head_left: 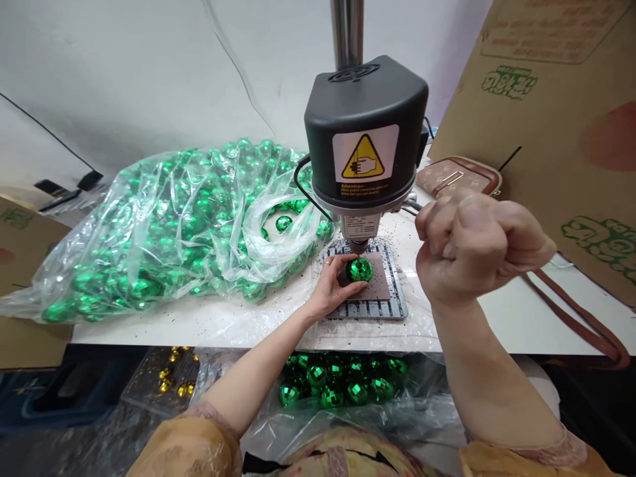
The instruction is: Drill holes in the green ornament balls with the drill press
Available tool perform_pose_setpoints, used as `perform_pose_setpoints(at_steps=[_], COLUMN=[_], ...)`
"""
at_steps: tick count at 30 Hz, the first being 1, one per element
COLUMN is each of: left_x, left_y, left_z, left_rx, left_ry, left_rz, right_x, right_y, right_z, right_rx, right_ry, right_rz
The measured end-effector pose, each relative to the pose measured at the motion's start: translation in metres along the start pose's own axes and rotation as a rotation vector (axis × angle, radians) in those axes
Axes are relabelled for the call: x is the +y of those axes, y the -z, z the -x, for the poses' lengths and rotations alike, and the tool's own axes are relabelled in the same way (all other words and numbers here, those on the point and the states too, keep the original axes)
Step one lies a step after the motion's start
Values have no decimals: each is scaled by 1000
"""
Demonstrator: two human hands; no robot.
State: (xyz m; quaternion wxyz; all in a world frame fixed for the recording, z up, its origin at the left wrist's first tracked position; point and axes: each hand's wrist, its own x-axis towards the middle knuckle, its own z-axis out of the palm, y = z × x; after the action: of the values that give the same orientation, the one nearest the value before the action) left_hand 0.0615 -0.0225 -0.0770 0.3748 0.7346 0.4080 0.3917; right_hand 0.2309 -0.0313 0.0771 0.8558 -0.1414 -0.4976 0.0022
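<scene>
A shiny green faceted ball [360, 269] sits on a flat brownish pad [380, 291] on the slotted base of a drill press [366, 126]. My left hand [332, 286] curls around the ball's left side, thumb in front and fingers behind, holding it beneath the chuck [358, 245]. Raised to the right of the machine's head, my right hand [479, 242] is closed in a fist. A thin lever [411, 208] runs from the machine's side toward this fist, whose fingers hide the grip. Dark shavings lie around the base [397, 305].
A clear plastic bag [173, 225] full of green balls spreads over the table's left. More green balls [342, 384] lie in plastic below the front edge, beside gold ones [176, 377]. Cardboard boxes [556, 132] and a strapped bag [460, 175] stand at right.
</scene>
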Motion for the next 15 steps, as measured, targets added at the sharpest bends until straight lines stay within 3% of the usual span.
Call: perform_pose_setpoints(at_steps=[8, 15], left_x=[-2, -6], left_y=[-2, -3], left_z=[1, 1], left_rx=[4, -1], left_ry=[11, 17], left_rz=[34, 48], right_x=[-7, -3], right_y=[4, 6], right_z=[7, 13], right_rx=[4, 28], right_ry=[-76, -1], right_rz=[15, 31])
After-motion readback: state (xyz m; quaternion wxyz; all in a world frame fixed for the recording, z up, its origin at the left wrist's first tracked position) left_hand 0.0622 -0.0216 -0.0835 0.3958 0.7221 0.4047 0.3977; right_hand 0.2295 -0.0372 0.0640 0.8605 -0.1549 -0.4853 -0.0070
